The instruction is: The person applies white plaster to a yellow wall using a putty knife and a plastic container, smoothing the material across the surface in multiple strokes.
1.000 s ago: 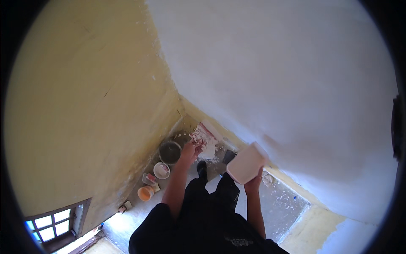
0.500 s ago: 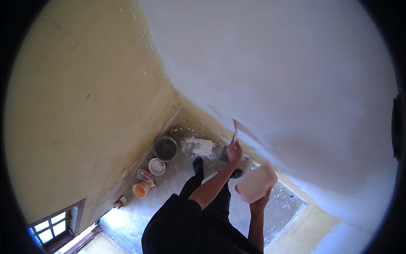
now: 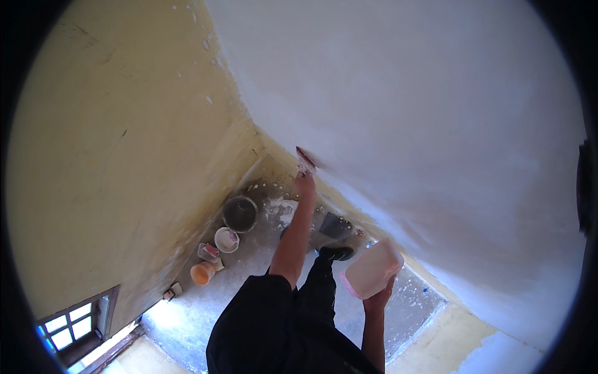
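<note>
My left hand point(image 3: 304, 183) is closed on a putty knife point(image 3: 305, 159). Its wide blade is against or very close to the white-coated wall point(image 3: 398, 106), low down near the corner, and white paste is smeared on the tool. Lower to the right, my right hand point(image 3: 377, 299) grips a pale pink, box-shaped plastic container point(image 3: 372, 269) by its near right side. The container is tilted, and what is inside it cannot be made out.
Along the yellow wall point(image 3: 124, 156) stand a dark bucket point(image 3: 240, 214), a white bucket point(image 3: 227, 240), a small clear tub point(image 3: 208, 252) and an orange bucket point(image 3: 202, 273). White splatter marks the concrete floor point(image 3: 249, 274). A dark flat piece point(image 3: 336, 227) lies by my foot. A barred window point(image 3: 67, 327) is lower left.
My left hand with the putty knife has moved left and farther away along the white wall toward the corner. The container in my right hand has shifted slightly left. My feet have moved.
</note>
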`<state>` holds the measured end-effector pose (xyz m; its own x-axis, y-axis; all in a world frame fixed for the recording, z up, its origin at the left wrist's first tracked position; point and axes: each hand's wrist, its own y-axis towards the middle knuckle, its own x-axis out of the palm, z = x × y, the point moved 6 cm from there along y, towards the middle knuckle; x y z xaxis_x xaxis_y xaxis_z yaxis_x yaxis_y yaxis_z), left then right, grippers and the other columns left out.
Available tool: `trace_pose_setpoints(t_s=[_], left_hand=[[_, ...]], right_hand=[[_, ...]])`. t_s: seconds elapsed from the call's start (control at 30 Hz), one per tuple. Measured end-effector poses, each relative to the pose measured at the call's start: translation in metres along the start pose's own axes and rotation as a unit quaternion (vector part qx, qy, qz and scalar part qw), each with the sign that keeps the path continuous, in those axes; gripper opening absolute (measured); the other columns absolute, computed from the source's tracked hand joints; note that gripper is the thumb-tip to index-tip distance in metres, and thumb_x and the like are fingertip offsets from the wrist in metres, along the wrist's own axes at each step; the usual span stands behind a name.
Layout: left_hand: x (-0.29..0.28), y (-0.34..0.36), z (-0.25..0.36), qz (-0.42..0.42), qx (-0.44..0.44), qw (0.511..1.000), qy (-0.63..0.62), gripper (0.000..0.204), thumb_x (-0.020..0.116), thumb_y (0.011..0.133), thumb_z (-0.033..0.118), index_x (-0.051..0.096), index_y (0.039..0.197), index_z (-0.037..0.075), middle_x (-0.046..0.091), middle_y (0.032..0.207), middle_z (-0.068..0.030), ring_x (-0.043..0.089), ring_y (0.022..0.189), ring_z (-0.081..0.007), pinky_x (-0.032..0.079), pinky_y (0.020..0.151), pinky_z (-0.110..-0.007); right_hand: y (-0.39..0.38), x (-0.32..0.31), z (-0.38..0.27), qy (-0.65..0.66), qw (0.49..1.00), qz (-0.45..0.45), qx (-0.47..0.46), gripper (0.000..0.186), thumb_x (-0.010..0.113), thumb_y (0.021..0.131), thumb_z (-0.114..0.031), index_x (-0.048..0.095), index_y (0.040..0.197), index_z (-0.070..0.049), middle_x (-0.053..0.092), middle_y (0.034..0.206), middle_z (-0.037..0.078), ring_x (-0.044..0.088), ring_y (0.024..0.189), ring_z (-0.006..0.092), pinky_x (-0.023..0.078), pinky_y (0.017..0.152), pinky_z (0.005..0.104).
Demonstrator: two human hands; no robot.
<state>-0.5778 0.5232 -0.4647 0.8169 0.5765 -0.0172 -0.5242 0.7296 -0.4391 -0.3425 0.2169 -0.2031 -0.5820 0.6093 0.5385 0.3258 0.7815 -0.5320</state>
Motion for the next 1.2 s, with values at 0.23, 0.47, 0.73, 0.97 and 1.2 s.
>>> trace_pose_setpoints(t_s=[0.23,0.47,0.73,0.97,1.2], left_hand=[[0.023,-0.173,0.078,-0.059,0.143,0.976,0.152,0.032,0.055,0.093,0.011,0.06,0.123,0.001,0.065,0.088,-0.0263,0.067,0.08,-0.0358,0.049,0.069,-0.039],[-0.016,-0.207,0.064,-0.118,0.096,0.957,0.248,0.021,0.055,0.094,0.012,0.064,0.098,-0.006,0.063,0.078,-0.026,0.065,0.074,-0.0368,0.046,0.063,-0.042],[0.036,-0.117,0.086,0.081,0.113,0.98,0.144,0.021,0.053,0.091,0.006,0.06,0.108,-0.004,0.065,0.084,-0.0261,0.065,0.072,-0.0375,0.048,0.063,-0.042],[0.027,-0.232,0.038,-0.162,0.201,0.952,0.164,0.047,0.051,0.088,0.002,0.051,0.135,0.0,0.063,0.096,-0.0302,0.066,0.08,-0.0387,0.051,0.066,-0.042],[-0.009,-0.032,-0.087,-0.099,-0.119,0.988,-0.025,0.016,0.051,0.085,0.006,0.062,0.096,0.0,0.06,0.084,-0.0134,0.061,0.071,-0.0211,0.052,0.06,-0.037]], right_hand=[[0.011,0.002,-0.003,-0.146,0.987,0.039,-0.046,0.056,0.038,0.102,-0.046,0.033,0.145,-0.011,0.048,0.136,0.01,0.051,0.123,0.0274,0.043,0.104,0.0456],[0.003,0.033,-0.009,0.029,0.999,0.028,0.005,0.057,0.04,0.101,-0.048,0.034,0.144,-0.011,0.048,0.135,0.01,0.051,0.122,0.0278,0.044,0.103,0.0453],[-0.009,0.016,-0.003,0.038,0.999,-0.004,0.013,0.06,0.04,0.1,-0.049,0.033,0.144,-0.01,0.047,0.137,0.011,0.049,0.125,0.0296,0.042,0.105,0.0473],[-0.009,0.002,-0.007,0.062,0.998,-0.002,-0.005,0.059,0.039,0.1,-0.048,0.032,0.146,-0.011,0.046,0.139,0.011,0.047,0.127,0.0301,0.04,0.107,0.0475],[-0.008,0.01,-0.014,0.049,0.999,0.014,0.011,0.057,0.039,0.101,-0.047,0.034,0.145,-0.012,0.046,0.139,0.01,0.048,0.125,0.0297,0.04,0.107,0.0471]])
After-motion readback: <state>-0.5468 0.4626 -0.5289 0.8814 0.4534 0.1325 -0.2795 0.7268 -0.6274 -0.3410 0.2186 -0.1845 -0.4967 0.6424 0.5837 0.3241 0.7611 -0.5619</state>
